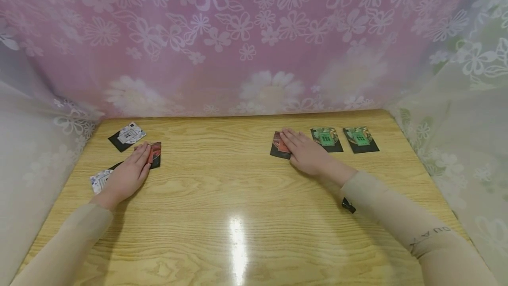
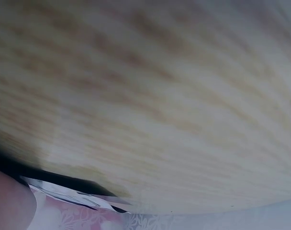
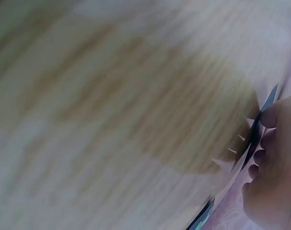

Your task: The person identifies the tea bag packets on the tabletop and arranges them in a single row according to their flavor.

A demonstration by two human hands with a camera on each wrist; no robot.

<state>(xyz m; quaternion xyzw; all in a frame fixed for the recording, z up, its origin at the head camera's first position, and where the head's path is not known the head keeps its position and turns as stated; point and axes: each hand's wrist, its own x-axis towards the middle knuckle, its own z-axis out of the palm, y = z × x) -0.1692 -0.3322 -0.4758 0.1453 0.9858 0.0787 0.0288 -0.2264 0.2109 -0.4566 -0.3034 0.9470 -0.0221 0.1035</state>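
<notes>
In the head view my left hand point(image 1: 128, 176) lies with straight fingers on a red-and-black flat square packet point(image 1: 156, 155) at the table's left. Beside it, a white-and-black packet point(image 1: 99, 181) is partly hidden under that hand. Farther back is another white-and-black packet point(image 1: 128, 136). My right hand point(image 1: 307, 151), fingers extended, rests on a second red-and-black packet point(image 1: 280, 147), covering its right part. Just right of this hand are a green-and-black packet point(image 1: 327, 139) and another green-and-black packet point(image 1: 360, 139). In the right wrist view, fingertips point(image 3: 269, 117) touch the thin packet's edge.
A small black object point(image 1: 348, 205) peeks out by the right sleeve; its kind is unclear. The wooden table point(image 1: 214, 189) ends at a pink flowered curtain point(image 1: 206, 47) behind, with pale flowered cloth point(image 1: 472, 153) along both sides.
</notes>
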